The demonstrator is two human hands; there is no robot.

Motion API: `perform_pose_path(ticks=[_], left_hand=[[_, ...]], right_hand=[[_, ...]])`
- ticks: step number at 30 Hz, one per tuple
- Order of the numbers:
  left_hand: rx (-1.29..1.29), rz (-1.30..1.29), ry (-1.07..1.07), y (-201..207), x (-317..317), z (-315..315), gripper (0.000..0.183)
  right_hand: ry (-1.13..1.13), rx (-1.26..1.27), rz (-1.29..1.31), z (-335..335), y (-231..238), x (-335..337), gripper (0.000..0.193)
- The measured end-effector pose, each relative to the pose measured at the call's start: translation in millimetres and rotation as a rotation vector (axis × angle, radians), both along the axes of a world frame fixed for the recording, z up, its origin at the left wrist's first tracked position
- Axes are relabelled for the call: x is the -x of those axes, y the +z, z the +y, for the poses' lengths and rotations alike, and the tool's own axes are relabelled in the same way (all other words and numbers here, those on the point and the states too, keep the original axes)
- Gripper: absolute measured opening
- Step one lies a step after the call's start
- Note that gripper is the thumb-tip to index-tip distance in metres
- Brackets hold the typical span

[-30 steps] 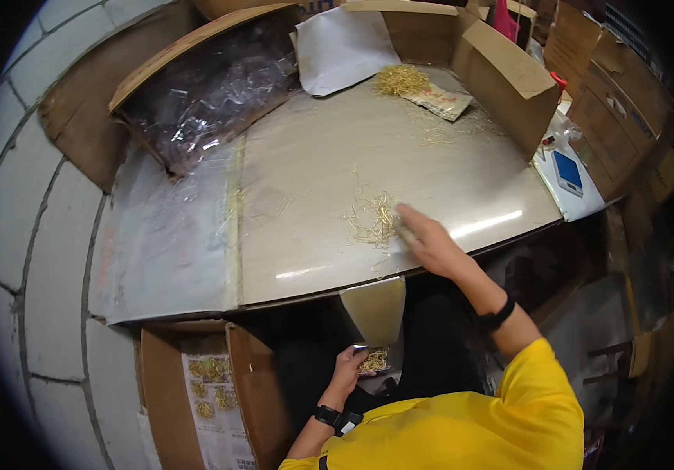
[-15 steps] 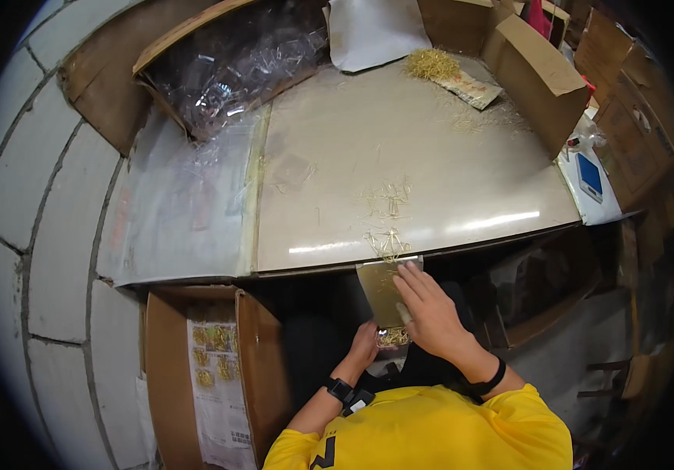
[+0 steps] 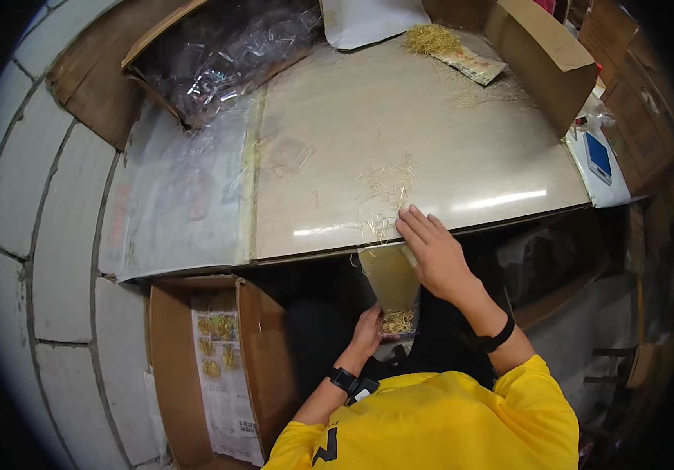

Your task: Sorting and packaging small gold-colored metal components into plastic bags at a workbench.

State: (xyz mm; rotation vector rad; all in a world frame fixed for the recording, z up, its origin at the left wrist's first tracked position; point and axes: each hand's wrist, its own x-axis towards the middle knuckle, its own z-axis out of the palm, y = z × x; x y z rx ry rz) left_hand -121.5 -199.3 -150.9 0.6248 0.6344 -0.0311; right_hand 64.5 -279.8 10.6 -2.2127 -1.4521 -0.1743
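Observation:
My left hand [image 3: 366,330] is closed on the side of a small clear plastic box [image 3: 400,337], which is partly filled with thin gold-coloured metal pins [image 3: 396,320]. Above the box, a metal chute [image 3: 392,276] slopes down from the table's front edge. My right hand [image 3: 437,254] lies flat at the top of this chute, fingers outstretched and close together, with its fingertips over the table edge. Beside those fingertips, loose gold pins [image 3: 374,229] lie scattered on the tabletop [image 3: 337,133]. Whether any pins are beneath the right palm is hidden.
A heap of gold pins [image 3: 431,39] sits at the back. Clear plastic boxes [image 3: 231,70] fill a carton at the back left. An open carton [image 3: 263,345] beside my left arm holds several pin-filled packs [image 3: 218,325]. A blue scale [image 3: 598,157] stands right.
My right hand has moved up from the chute to the table edge. More of the chute and the box of pins shows now. My left hand stays at the box.

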Motion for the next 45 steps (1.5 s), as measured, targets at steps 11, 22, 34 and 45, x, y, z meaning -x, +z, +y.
perform_pose_path(ticks=[11,22,34,45], left_hand=[[-0.032,-0.028,0.017,11.8,-5.9,4.3,0.042],[-0.021,-0.003,-0.071,6.5,8.0,0.1,0.041],[-0.128,-0.039,-0.07,45.4,28.7,-3.1,0.035],[-0.137,-0.081,0.017,92.5,13.5,1.1,0.035]], right_hand=[[0.14,0.017,0.16,-48.3,15.0,51.7,0.045],[0.105,-0.035,0.406,-79.8,-11.1,63.0,0.033],[0.036,-0.056,0.73,-67.4,-44.7,84.4,0.029],[0.116,-0.432,0.424,-47.2,-31.0,89.5,0.022]])
